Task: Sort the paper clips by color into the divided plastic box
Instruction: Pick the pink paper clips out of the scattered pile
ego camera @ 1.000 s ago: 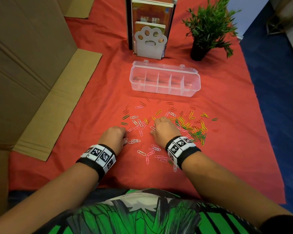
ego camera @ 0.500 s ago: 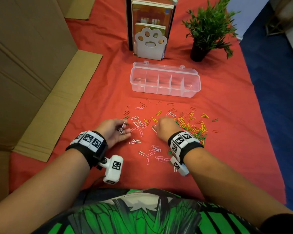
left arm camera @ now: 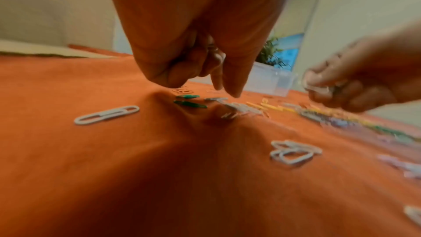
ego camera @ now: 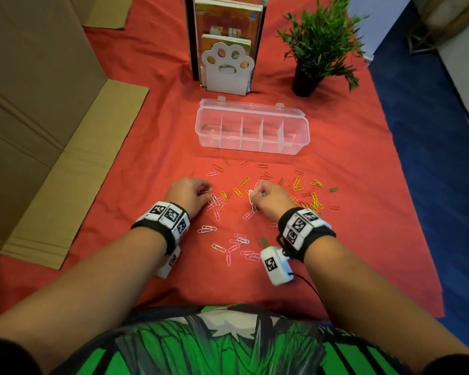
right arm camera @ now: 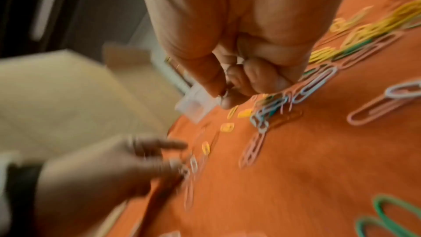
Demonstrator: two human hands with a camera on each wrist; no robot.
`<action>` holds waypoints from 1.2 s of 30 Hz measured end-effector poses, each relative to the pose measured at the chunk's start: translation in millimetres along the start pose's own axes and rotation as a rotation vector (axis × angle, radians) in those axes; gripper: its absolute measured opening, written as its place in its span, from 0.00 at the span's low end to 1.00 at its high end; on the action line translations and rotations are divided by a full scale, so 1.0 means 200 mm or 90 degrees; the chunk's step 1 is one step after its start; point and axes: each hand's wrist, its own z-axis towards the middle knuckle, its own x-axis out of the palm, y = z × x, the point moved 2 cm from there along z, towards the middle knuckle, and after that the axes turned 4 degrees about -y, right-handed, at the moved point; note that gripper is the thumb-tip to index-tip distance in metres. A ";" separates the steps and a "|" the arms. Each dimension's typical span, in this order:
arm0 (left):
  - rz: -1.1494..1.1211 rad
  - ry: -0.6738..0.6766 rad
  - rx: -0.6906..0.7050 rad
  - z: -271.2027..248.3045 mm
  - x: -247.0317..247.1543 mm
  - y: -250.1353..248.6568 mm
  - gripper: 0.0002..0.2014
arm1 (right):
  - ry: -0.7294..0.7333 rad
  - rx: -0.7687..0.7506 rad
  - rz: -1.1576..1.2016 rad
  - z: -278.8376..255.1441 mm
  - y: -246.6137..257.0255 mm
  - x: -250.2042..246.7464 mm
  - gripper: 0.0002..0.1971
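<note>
The clear divided box [ego camera: 255,146] stands open beyond the scattered paper clips, its compartments bare. White and pink clips [ego camera: 238,240] lie near me; yellow and green ones [ego camera: 310,201] pile up on the right. My left hand [ego camera: 205,192] is palm down, thumb and forefinger [left arm camera: 233,89] reaching over white clips [ego camera: 214,199] on the cloth, while its curled fingers seem to keep a clip in the palm. Two green clips [left arm camera: 190,104] lie just under it. My right hand [ego camera: 253,197] pinches a few white clips [left arm camera: 318,88] between thumb and curled fingers [right arm camera: 257,77], just above the cloth.
A red cloth [ego camera: 349,253] covers the table. Behind the box stand books in a white paw-shaped bookend [ego camera: 228,69] and a small potted plant [ego camera: 317,50]. Flattened cardboard [ego camera: 73,171] lies along the left side. Blue floor [ego camera: 439,158] shows past the right edge.
My left hand, palm up with a white clip half a second ago, has turned palm down and gone forward to the clips. My right hand has rolled to the side, white clips now showing in its fingers.
</note>
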 end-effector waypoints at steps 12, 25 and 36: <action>-0.002 -0.029 -0.006 0.03 0.03 0.05 0.06 | 0.048 0.229 0.436 0.02 -0.07 -0.03 0.08; -0.705 0.201 -0.400 -0.06 -0.03 0.00 0.13 | -0.006 -0.043 -0.315 0.03 0.01 0.07 0.14; -0.486 0.123 -0.252 0.02 0.06 -0.12 0.16 | -0.002 0.200 0.488 0.10 -0.09 -0.18 0.11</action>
